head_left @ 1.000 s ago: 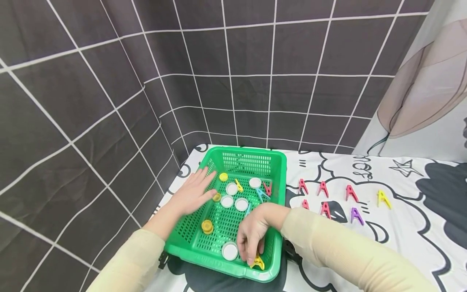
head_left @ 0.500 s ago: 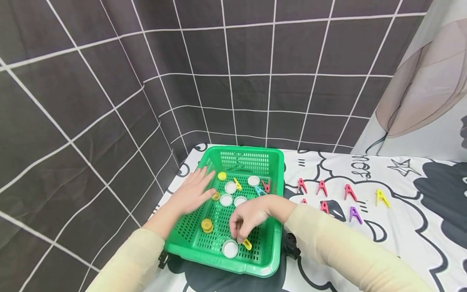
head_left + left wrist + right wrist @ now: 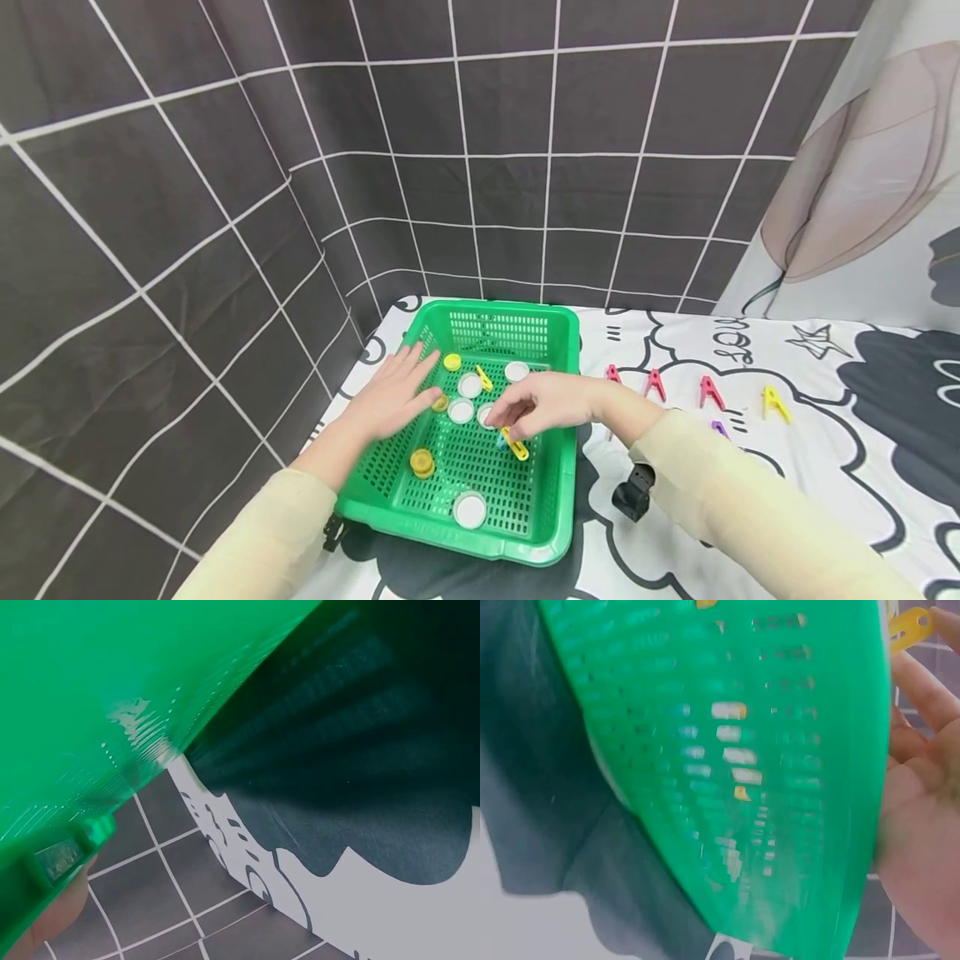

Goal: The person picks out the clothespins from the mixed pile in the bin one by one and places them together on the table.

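A yellow clothespin (image 3: 517,446) is pinched between the thumb and fingers of my right hand (image 3: 551,402), over the right side of the green basket (image 3: 450,537). The right wrist view shows that clothespin (image 3: 911,628) at the fingertips, just past the basket wall (image 3: 810,825). My left hand (image 3: 396,393) rests on the basket's left rim with its fingers extended. Inside the basket lie several white round lids (image 3: 470,510), yellow round caps (image 3: 422,462) and another yellow clothespin (image 3: 484,379). A bit of blue (image 3: 501,439) peeks out below my right fingers.
Right of the basket, red clothespins (image 3: 710,392), a yellow clothespin (image 3: 775,405) and a partly hidden purple one (image 3: 720,429) stand on the patterned cloth (image 3: 810,483). A dark gridded curtain (image 3: 510,192) hangs behind and to the left.
My right hand has lifted the yellow clothespin from the basket's front right corner, moving it away from me and up. My left hand stays on the rim.
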A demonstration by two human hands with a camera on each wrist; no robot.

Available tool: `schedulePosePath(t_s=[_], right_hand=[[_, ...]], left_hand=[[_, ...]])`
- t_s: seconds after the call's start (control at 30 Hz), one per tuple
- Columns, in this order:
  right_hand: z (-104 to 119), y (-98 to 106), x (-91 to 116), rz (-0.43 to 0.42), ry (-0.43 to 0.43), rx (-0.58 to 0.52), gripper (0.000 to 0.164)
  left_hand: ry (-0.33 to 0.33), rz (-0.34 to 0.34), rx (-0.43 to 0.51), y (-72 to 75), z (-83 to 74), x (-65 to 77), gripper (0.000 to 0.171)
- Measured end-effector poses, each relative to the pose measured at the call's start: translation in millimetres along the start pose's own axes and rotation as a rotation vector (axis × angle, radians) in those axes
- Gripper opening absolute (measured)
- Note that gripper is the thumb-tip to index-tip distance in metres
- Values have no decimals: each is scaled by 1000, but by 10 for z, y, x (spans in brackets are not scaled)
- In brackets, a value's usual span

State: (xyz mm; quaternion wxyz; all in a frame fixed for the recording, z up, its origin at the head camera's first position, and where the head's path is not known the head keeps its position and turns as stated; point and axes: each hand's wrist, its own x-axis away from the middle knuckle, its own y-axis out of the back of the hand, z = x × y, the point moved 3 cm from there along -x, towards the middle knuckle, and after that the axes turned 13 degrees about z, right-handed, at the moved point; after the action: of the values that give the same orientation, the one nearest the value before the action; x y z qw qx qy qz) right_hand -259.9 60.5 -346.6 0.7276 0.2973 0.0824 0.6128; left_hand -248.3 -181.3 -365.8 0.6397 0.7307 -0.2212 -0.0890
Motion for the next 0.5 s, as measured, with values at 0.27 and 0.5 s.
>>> schedulePosePath(t_s=[0.27, 0.5], right_hand=[[-101, 76, 254, -145, 57, 47, 29], [-196, 120, 488, -276, 71, 38, 23]], left_hand=[[-4, -2, -5, -6, 4, 5, 68], [-5, 3, 3, 4, -10, 3, 68]])
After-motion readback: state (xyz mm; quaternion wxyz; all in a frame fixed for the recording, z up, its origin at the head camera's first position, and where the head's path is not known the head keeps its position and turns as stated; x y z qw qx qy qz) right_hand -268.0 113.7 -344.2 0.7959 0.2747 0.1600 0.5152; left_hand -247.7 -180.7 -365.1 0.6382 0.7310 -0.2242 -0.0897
